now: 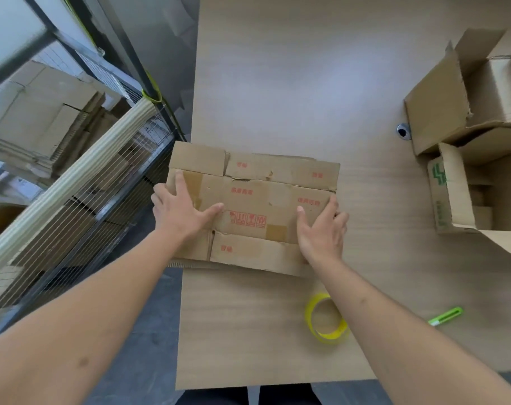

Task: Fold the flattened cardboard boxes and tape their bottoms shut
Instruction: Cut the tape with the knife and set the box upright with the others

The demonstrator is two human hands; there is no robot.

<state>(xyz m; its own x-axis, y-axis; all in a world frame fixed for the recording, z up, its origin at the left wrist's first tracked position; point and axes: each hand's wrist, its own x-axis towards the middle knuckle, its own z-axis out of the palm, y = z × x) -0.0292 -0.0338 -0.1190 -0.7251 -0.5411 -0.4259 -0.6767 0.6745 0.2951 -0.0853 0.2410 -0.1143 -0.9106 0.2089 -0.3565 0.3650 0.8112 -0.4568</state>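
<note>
Head view is showing me a flattened cardboard box (257, 206) lying on the wooden desk (306, 83) at the middle of the frame, its left edge reaching the desk's left border and its red printed marks facing up. I am seeing the left hand (179, 210) resting flat on the box's left end, its fingers (179, 182) spread wide and straight, thumb stretched out toward the centre of the panel. I am seeing the right hand (321, 229) lying against the box's right end, thumb on the top face and the other fingers loosely spread over the right edge; I cannot tell whether they are curling under it. Below the box, toward the lower right of the frame, a yellow tape roll (325, 318) is lying on the desk, partly hidden by the right forearm, and a green utility knife (446, 316) is lying further right, well apart from the box. Opened cardboard boxes (453, 112) are standing at the right edge of the frame. At the left of the frame, a wire cage cart (81, 206) is holding stacked flat cardboard (41, 118).
</note>
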